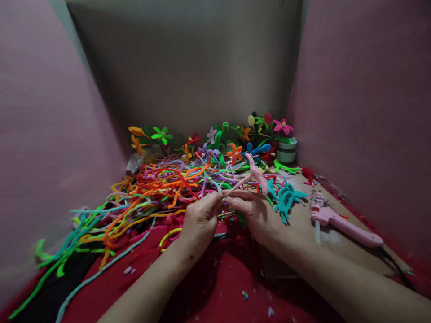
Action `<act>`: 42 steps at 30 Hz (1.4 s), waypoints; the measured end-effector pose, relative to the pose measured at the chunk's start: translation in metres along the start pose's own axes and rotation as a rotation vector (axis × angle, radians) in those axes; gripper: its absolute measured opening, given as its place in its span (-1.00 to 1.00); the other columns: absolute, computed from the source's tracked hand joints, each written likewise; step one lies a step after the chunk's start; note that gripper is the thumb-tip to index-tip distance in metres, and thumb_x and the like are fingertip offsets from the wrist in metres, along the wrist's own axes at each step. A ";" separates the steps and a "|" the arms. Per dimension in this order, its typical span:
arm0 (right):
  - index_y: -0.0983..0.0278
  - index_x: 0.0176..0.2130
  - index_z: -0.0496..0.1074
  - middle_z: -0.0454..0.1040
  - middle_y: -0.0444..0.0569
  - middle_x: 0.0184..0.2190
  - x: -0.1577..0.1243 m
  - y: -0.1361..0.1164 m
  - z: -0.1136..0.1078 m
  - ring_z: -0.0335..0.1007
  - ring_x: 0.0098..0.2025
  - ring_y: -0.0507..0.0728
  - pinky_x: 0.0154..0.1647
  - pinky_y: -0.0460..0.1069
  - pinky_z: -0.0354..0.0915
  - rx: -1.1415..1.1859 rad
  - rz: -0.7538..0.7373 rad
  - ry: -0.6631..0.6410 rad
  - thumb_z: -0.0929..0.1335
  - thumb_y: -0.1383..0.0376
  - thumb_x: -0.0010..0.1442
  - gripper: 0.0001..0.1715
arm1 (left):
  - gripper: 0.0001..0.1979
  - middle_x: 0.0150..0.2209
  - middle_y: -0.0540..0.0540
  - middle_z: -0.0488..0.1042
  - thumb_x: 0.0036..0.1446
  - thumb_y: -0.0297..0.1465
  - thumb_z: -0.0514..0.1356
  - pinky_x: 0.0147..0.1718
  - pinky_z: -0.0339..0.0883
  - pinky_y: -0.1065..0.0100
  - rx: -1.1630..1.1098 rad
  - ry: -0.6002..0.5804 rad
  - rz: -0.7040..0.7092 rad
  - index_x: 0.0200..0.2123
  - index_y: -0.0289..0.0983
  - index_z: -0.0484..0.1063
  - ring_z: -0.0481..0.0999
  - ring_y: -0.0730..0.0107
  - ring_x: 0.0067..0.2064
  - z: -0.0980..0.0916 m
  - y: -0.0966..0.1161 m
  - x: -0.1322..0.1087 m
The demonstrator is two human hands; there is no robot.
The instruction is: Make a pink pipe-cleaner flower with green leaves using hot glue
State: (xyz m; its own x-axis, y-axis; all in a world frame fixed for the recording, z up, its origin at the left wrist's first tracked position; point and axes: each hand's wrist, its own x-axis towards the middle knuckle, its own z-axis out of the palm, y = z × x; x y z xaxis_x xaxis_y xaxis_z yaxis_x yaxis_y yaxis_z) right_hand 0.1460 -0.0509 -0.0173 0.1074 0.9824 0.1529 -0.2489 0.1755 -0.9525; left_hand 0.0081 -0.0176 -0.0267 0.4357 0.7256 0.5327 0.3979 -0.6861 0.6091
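A pale pink pipe cleaner flower [257, 174] points up and to the right from between my hands, its thin stem slanting down to my fingertips. My left hand [201, 215] pinches the lower end of that stem. Close against it, my right hand [254, 213] also has thumb and fingers closed on the stem. Just beyond them spreads a heap of loose coloured pipe cleaners [161, 179]. Right of my right hand lies a bunch of teal pipe cleaner pieces [288, 197].
A pink glue gun [346, 226] with a cord rests on a brown board [299, 258] at the right. Finished pipe cleaner flowers [235, 152] and a small pale pot [287, 150] stand at the back. Scraps dot the red cloth [229, 287]. Walls rise on both sides.
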 end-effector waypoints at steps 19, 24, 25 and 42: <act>0.24 -0.52 0.53 0.53 -0.12 -0.46 0.008 0.013 -0.004 0.39 -0.28 0.11 -0.10 0.04 0.18 0.113 -0.074 -0.066 0.43 0.30 -0.10 -0.96 | -0.77 -0.68 0.15 0.17 0.11 -0.26 0.07 -0.78 -0.14 0.57 -0.834 -0.412 -0.596 -0.47 -0.30 0.30 -0.08 0.73 -0.75 -0.017 0.011 0.013; 0.25 -0.40 0.54 0.54 -0.05 -0.36 0.008 0.016 -0.008 0.41 -0.23 0.17 -0.12 0.08 0.23 0.057 -0.092 -0.045 0.42 0.28 -0.08 -0.86 | -0.84 -0.41 -0.05 0.45 0.11 -0.35 0.08 -0.45 0.28 0.43 0.000 -0.136 -0.079 -0.27 -0.29 0.37 0.43 0.45 -0.43 -0.006 0.007 0.007; 0.26 -0.37 0.54 0.55 -0.04 -0.37 0.008 0.015 -0.008 0.42 -0.24 0.18 -0.13 0.08 0.23 0.034 -0.083 -0.046 0.42 0.28 -0.06 -0.83 | -0.82 -0.35 -0.09 0.47 0.12 -0.39 0.06 -0.38 0.30 0.40 0.147 -0.092 0.031 -0.21 -0.29 0.36 0.46 0.40 -0.36 -0.004 0.003 0.005; 0.20 -0.23 0.53 0.55 -0.10 -0.39 0.002 0.002 -0.003 0.42 -0.29 0.12 -0.12 0.07 0.25 0.065 -0.044 -0.150 0.40 0.26 -0.03 -0.72 | -0.74 -0.67 0.11 0.17 0.08 -0.26 0.10 -0.70 -0.09 0.56 -0.572 -0.188 -0.425 -0.55 -0.29 0.26 0.05 0.66 -0.67 -0.011 0.014 0.010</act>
State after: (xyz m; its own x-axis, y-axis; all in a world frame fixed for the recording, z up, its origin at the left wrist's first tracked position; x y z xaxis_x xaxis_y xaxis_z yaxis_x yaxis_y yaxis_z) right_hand 0.1489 -0.0488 -0.0198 -0.0238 0.9715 0.2358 -0.3097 0.2171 -0.9257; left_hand 0.0091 -0.0191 -0.0059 0.4893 0.8659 0.1036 0.1025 -0.1751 0.9792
